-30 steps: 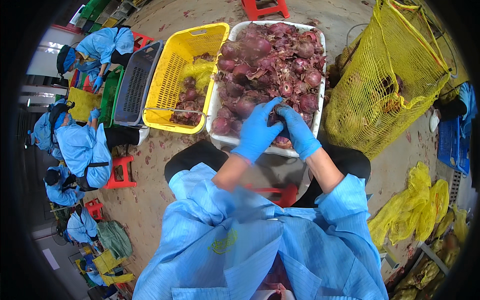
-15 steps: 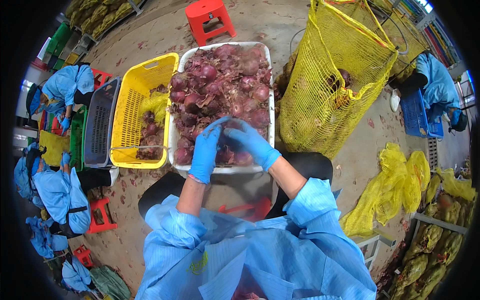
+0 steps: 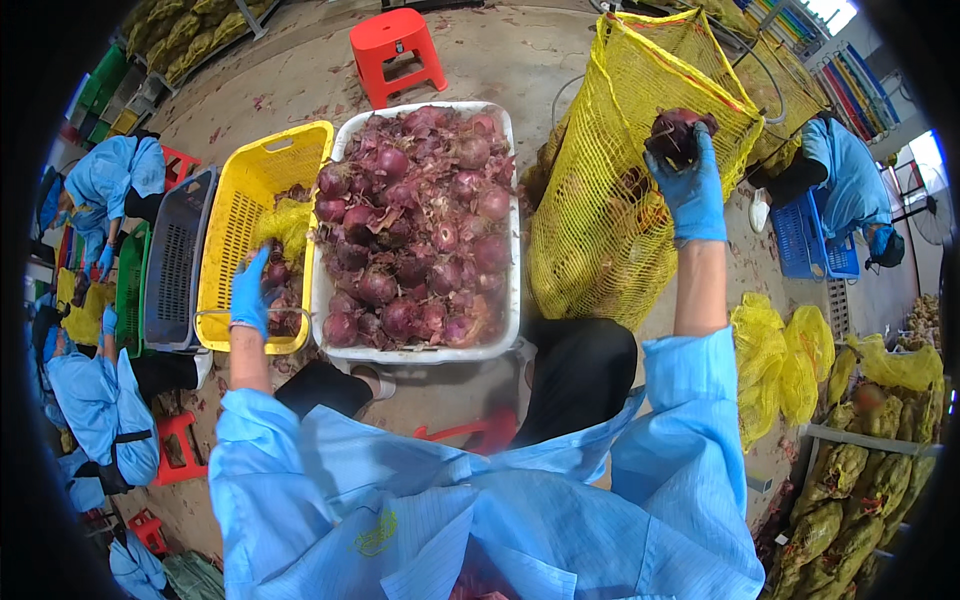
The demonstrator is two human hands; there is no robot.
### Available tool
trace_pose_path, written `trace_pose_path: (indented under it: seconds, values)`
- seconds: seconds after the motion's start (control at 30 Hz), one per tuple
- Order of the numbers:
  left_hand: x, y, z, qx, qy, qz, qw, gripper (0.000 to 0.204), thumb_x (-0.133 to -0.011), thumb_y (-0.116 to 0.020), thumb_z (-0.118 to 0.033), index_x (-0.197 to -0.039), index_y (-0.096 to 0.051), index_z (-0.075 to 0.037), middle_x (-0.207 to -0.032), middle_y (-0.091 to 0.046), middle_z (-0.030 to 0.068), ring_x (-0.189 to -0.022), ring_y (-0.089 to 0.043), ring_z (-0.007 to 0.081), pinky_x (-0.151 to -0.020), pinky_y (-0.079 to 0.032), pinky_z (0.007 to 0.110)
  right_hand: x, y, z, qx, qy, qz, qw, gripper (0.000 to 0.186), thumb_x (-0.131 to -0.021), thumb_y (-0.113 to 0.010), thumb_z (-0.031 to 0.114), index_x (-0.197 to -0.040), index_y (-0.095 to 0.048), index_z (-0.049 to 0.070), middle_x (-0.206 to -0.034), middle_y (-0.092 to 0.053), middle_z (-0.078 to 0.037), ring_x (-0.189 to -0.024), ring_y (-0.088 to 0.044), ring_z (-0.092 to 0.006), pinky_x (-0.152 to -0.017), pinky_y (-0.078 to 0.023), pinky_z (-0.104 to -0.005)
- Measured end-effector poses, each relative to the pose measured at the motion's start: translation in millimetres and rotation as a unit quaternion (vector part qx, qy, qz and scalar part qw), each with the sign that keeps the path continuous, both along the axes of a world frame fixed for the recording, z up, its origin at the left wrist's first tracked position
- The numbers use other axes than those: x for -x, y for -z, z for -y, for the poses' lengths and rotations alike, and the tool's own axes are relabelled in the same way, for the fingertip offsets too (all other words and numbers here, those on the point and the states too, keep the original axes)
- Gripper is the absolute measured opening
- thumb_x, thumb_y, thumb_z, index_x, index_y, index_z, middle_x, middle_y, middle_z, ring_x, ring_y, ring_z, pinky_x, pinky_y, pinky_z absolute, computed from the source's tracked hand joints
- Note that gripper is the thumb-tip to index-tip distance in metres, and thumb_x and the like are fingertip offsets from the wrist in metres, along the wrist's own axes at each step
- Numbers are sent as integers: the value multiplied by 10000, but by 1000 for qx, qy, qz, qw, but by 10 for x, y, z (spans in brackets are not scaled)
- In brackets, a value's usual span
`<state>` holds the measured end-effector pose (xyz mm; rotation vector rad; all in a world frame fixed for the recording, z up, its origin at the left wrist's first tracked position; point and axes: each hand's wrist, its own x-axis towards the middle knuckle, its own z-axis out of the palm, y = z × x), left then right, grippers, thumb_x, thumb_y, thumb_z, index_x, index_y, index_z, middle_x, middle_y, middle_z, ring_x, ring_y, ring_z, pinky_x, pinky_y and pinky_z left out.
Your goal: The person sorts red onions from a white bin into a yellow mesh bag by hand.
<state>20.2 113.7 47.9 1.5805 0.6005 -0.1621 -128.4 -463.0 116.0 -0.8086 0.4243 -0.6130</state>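
Note:
My right hand (image 3: 688, 185), in a blue glove, is raised at the right and closed around a dark red onion (image 3: 680, 138) with ragged skin. It holds the onion over the yellow mesh bag (image 3: 600, 230), which stands upright with its mouth open and onions inside. My left hand (image 3: 250, 292), gloved in blue, is over the yellow crate (image 3: 222, 190) with fingers stretched out; no onion shows in it. Next to that hand, several onions (image 3: 288, 285) lie in the crate. Between my hands a white tub (image 3: 420, 354) is heaped with red onions (image 3: 410, 230) and loose skins.
A red stool (image 3: 392, 50) stands beyond the tub. A grey crate (image 3: 180, 260) sits left of the yellow one. Empty yellow mesh bags (image 3: 775, 365) lie at the right, near a rack of filled bags (image 3: 850, 480). Co-workers in blue (image 3: 110, 400) sit at both sides.
My hands were together over the tub's onions. They have parted: the right has moved up and right to the mesh bag with an onion, the left across to the yellow crate.

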Motion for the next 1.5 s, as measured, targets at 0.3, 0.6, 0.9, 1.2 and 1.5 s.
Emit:
trace_pose_path:
  seconds: [0.3,0.6,0.9,1.2,1.5]
  values:
    - [364,777,-654,-255,180,168,935,543,-809,-685,-224,-1278,-536,5,-1128,-646,151,-1013,-621,232,-888,-482,327,-126,439,-1088,268,-220,-208,914,423,-876,-616,234,-1268,-562,83,-963,-662,-75,-846,-648,-185,-772,-516,-306]
    - [1217,1155,259,-392,326,191,839,505,-794,-660,-234,-1265,-553,-88,-1117,-623,173,-996,-613,328,-867,-490,391,197,1776,-2849,682,-481,-348,427,708,-812,-636,516,-1319,-475,48,-968,-667,-211,-927,-642,-362,-792,-517,-441]
    - [1397,1365,1047,-443,278,51,851,637,-667,-769,-325,-1152,-455,-57,-1124,-555,199,-1034,-558,392,-841,-485,486,386,2231,-3092,551,-351,-423,628,581,-817,-642,423,-1281,-531,92,-1241,-518,-221,-1060,-583,-402,-835,-523,-480]
    - [1372,1462,1069,-405,180,-24,896,704,-633,-785,-413,-1152,-502,-31,-1113,-548,222,-1033,-564,391,-859,-485,478,292,1996,-2833,-324,-321,-56,888,382,-912,-523,171,-1282,-478,91,-1289,-525,-141,-1178,-533,-329,-941,-486,-537]
    - [1476,1658,890,-360,225,117,898,613,-620,-830,-342,-1072,-613,10,-1001,-661,193,-915,-649,306,-819,-515,376,13,1536,-3111,-248,-334,-117,902,447,-954,-530,246,-1341,-434,45,-1316,-515,-166,-1214,-513,-308,-1007,-456,-489]
